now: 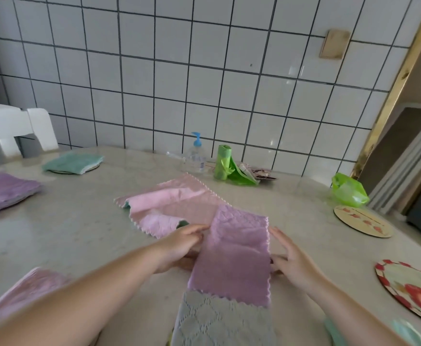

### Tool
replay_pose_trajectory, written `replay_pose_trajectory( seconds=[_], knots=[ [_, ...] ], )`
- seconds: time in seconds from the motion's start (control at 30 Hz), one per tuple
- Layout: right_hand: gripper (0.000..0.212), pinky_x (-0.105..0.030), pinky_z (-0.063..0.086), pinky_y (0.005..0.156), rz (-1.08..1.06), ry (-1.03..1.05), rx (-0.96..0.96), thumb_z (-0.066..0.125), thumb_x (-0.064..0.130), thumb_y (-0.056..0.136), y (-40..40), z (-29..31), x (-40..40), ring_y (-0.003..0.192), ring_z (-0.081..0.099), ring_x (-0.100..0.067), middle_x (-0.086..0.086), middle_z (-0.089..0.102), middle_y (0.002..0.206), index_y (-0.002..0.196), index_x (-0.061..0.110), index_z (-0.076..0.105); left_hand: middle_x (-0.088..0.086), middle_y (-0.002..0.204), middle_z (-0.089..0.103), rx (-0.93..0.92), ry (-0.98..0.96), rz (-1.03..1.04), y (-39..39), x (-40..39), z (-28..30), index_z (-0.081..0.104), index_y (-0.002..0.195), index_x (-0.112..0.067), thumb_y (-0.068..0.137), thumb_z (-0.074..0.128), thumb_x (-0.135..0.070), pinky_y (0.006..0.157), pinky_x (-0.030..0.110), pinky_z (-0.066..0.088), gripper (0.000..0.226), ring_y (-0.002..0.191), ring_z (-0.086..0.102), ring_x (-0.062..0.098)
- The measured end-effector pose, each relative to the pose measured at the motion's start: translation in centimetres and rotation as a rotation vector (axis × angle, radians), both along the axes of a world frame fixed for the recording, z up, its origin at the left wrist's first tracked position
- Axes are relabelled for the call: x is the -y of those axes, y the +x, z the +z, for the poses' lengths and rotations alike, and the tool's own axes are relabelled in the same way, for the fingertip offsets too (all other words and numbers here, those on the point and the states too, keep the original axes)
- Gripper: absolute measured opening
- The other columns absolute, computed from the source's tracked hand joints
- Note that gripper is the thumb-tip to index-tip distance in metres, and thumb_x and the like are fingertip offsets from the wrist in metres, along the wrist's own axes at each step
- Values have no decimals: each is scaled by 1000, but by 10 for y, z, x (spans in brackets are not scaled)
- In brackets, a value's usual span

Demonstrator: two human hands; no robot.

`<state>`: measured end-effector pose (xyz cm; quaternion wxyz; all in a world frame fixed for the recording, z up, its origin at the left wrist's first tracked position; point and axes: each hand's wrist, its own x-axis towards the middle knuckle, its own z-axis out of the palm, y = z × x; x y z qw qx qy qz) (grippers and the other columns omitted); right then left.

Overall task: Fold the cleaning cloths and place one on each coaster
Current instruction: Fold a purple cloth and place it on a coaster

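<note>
Far left of the counter (pixel 84 228): folded purple cloth (pixel 4 193); whether a coaster lies under it cannot be told. Behind it, folded green cloth (pixel 73 163) on a coaster, rim just showing. Near left edge, blurred pink cloth (pixel 27 293), apparently folded.

Centre: unfolded pink cloth (pixel 174 206) lies rumpled, one corner turned over. Just in front, the lilac cloth (pixel 234 253) in work, folded into a long strip, overlapping a grey cloth (pixel 219 320) at the near edge.

Left hand (pixel 182 248): grip on the strip's left edge, thumb and fingers curled at the hem. Right hand (pixel 291 260): fingers nearly straight against the right edge, no closed grip visible.

Right: two bare coasters, a pale one (pixel 361 221) and a red-patterned one (pixel 411 293). Beyond, soap bottle (pixel 195 156) and green bag roll (pixel 223 162).

Risks, as judged: the cloth looks slick and may slide open on lifting, since only one side is pinched. Dragging it could pull the grey cloth off the counter edge.
</note>
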<state>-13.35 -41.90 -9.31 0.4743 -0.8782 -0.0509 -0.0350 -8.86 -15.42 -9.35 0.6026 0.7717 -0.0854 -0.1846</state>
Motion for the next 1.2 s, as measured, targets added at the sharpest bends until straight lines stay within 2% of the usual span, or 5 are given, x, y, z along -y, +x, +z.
replay_pose_trajectory(
  seconds=[0.2, 0.33, 0.77, 0.97, 1.2],
  knots=[
    [67, 3, 13, 101, 288, -559, 245, 43, -9, 78, -27, -8, -6, 119, 11, 34, 28, 24, 140, 132, 31, 51, -10, 127, 51, 430, 222, -174, -22, -10, 0, 57, 125, -16, 79, 39, 21, 89, 7, 41, 62, 110, 51, -9],
    [54, 5, 16, 97, 193, -533, 336, 41, 2, 79, -25, -3, -16, 121, 35, 15, 28, 34, 132, 125, 24, 59, -15, 114, 58, 706, 333, -100, -18, 1, 2, 67, 114, -15, 75, 50, 16, 97, 9, 38, 52, 102, 50, -20],
    [39, -23, 57, 75, -38, 785, -250, 31, -23, 83, -49, 37, -25, 82, 69, -24, -20, 70, 94, 96, -8, 64, -7, 47, 61, 228, 146, 93, -37, 6, 37, 61, 76, -17, 93, 51, -29, 51, 16, 46, 24, 48, 57, 5],
    [19, -11, 43, 58, -42, 356, -141, 60, -4, 84, -67, 23, -24, 63, 57, -3, 1, 71, 76, 90, 11, 71, -7, 47, 50, 156, 202, 104, -44, 1, 14, 55, 68, -19, 92, 50, -27, 40, 16, 32, 26, 38, 47, 3],
    [15, -17, 40, 60, -229, -54, 20, 59, 13, 81, -46, 14, -32, 68, 58, -5, 11, 65, 67, 77, 26, 64, 4, 88, 66, 349, 103, 142, -42, 12, 4, 50, 107, -30, 78, 60, -50, 77, 30, 47, 37, 83, 62, 17]
  ],
)
